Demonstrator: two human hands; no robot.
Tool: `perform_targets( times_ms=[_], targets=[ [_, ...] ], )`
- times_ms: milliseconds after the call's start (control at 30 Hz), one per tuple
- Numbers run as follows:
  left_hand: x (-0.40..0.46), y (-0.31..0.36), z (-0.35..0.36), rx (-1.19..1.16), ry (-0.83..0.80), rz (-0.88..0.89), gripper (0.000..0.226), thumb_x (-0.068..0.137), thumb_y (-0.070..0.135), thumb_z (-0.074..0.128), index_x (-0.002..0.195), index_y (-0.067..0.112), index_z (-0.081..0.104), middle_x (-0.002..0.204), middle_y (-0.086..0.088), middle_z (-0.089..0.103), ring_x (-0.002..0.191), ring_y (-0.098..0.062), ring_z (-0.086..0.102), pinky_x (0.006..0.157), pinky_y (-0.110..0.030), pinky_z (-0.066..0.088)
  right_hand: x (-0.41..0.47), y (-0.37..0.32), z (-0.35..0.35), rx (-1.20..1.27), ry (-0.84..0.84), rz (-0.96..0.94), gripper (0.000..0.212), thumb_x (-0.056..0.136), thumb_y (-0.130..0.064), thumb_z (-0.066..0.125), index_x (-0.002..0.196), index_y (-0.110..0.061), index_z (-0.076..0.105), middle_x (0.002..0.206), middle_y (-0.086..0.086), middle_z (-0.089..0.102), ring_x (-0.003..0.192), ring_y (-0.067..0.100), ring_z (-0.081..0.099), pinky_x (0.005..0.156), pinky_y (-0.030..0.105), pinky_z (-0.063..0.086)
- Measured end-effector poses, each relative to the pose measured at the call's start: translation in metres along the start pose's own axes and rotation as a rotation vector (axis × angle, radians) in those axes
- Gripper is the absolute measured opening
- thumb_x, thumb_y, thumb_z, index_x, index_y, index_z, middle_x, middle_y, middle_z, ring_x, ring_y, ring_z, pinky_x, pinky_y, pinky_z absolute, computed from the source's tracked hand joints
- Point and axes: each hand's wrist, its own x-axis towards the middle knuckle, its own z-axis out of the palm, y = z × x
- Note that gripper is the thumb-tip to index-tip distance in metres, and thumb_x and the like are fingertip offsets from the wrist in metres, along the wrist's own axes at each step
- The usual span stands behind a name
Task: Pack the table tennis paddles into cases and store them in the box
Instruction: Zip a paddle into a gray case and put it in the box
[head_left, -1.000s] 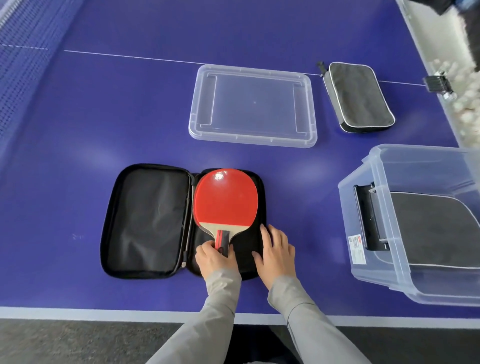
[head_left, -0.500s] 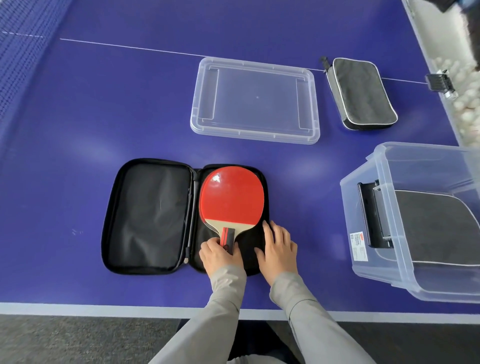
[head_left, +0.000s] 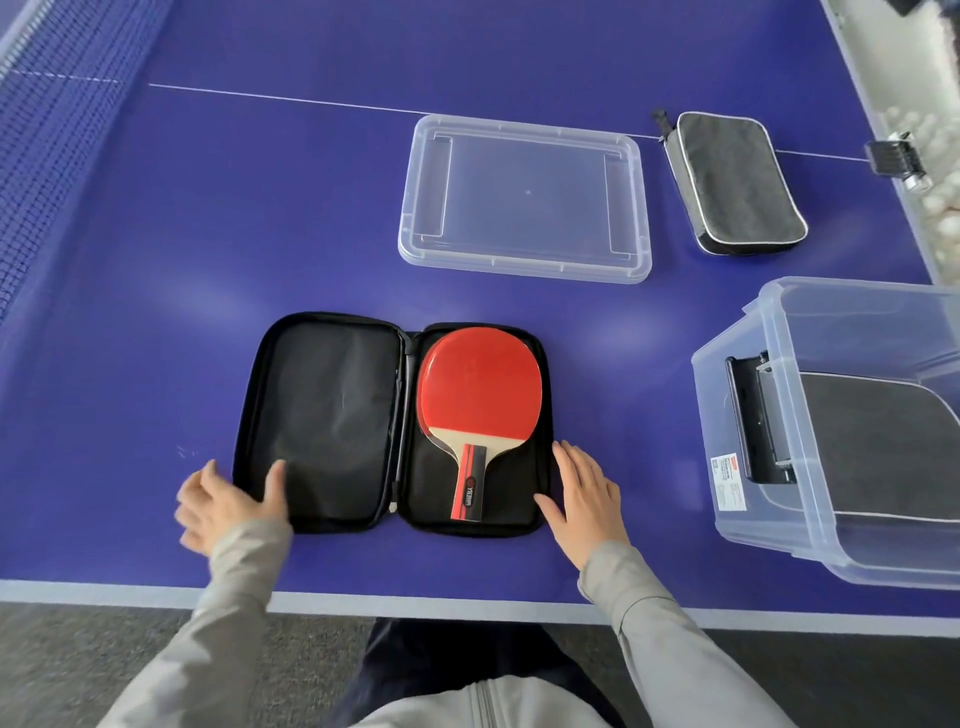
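Paddle (head_left: 479, 392) sits flat in the right half of the open case (head_left: 322, 423), my left hand (head_left: 228, 501) loose-fingered at the empty flap's near corner, right hand (head_left: 584, 496) flat beside the case: next I'd fold the flap over squarely, keeping the handle clear of the zip.

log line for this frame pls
step: close case | paddle: lying in right half of open case | left hand: on left flap edge | right hand: flat at right edge | box: one case inside
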Motion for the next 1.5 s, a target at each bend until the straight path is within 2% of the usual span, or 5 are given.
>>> perform_targets(
  times_ms=[433,733,900,1167,1500],
  targets=[
    [-0.032,0.016,-0.076,-0.809,-0.444,0.164,0.048,0.09,-0.009,0.048,0.117,0.03,0.051,0.111,-0.006,0.067,0.083,-0.013,0.064,0.061,-0.014,0.051,0.0,-0.002,-0.007,0.046,-0.007,0.005,0.062,0.097,-0.043,0.041,0.15,-0.022,0.016,0.157,-0.004,0.018,0.144,0.012,0.014,0.11,0.033,0.026],
    [-0.155,0.092,-0.043,-0.309,-0.458,0.798,0.06,0.066,0.022,0.079,0.121,0.034,0.058,0.112,0.021,0.066,0.088,-0.002,0.066,0.07,-0.016,0.051,0.0,-0.05,-0.079,1.183,0.208,0.211,0.023,0.095,-0.036,0.049,0.111,-0.026,0.062,0.121,-0.011,0.058,0.113,-0.004,0.052,0.09,0.008,0.042],
    [-0.18,0.117,-0.007,-0.06,-0.402,1.063,0.062,0.043,0.029,0.09,0.101,0.021,0.07,0.1,0.008,0.073,0.072,-0.011,0.071,0.045,-0.017,0.047,0.015,-0.059,-0.082,1.052,0.164,0.288,0.027,0.087,-0.035,0.064,0.1,-0.012,0.061,0.105,0.007,0.063,0.096,0.017,0.058,0.085,0.027,0.044],
    [-0.088,0.098,0.022,-0.187,-0.439,0.427,0.063,0.082,0.037,0.068,0.135,0.014,0.043,0.135,-0.004,0.047,0.125,-0.023,0.042,0.104,-0.036,0.034,0.03,-0.042,-0.045,0.957,0.151,0.459,0.037,0.087,-0.018,0.064,0.119,-0.005,0.051,0.119,0.013,0.054,0.092,0.018,0.051,0.079,0.024,0.038],
    [-0.038,0.13,0.044,-0.43,-0.791,-0.126,0.071,0.073,0.033,0.079,0.131,0.015,0.043,0.111,-0.005,0.059,0.092,-0.025,0.059,0.079,-0.038,0.05,0.036,-0.039,-0.032,0.846,0.082,0.361,0.049,0.099,-0.012,0.04,0.145,-0.028,0.033,0.127,0.008,0.047,0.103,0.017,0.046,0.087,0.021,0.032]
  ],
)
